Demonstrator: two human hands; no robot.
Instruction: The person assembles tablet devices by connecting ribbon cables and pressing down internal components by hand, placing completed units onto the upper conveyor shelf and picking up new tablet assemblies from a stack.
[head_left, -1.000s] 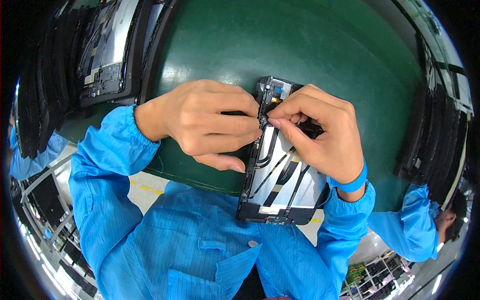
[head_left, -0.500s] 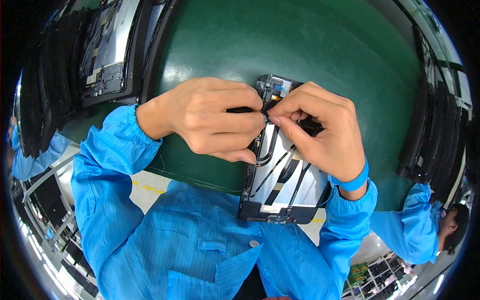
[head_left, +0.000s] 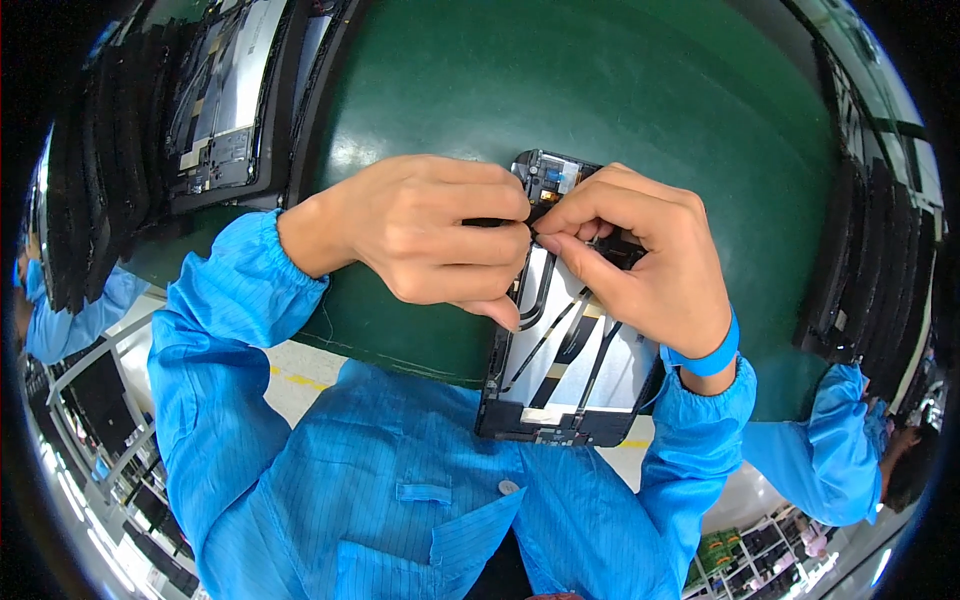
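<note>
An opened tablet (head_left: 625, 385) lies on the green table near its front edge, showing silver battery panels, black cables and small circuit parts. My right hand (head_left: 645, 260) reaches over its upper right side. Thumb and forefinger pinch together near the upper end of a black cable (head_left: 543, 295); whatever sits between them is too small to make out. From the left, my left hand (head_left: 440, 235) lies across the tablet's left edge with its fingers bent. Their tips meet the right fingertips at the same spot, and the thumb rests lower on that edge. What the left fingers grip is hidden.
Similar opened tablets (head_left: 225, 110) in black foam holders stand at the left of the green table (head_left: 600, 80). Several dark holders (head_left: 860, 270) line the right side. A blue strap (head_left: 710, 350) circles my right wrist. Another person's blue sleeve (head_left: 830, 450) shows at the right.
My left thumb has shifted slightly down and right along the tablet's edge, and the left hand has edged right. The right hand stays nearly still at the same spot.
</note>
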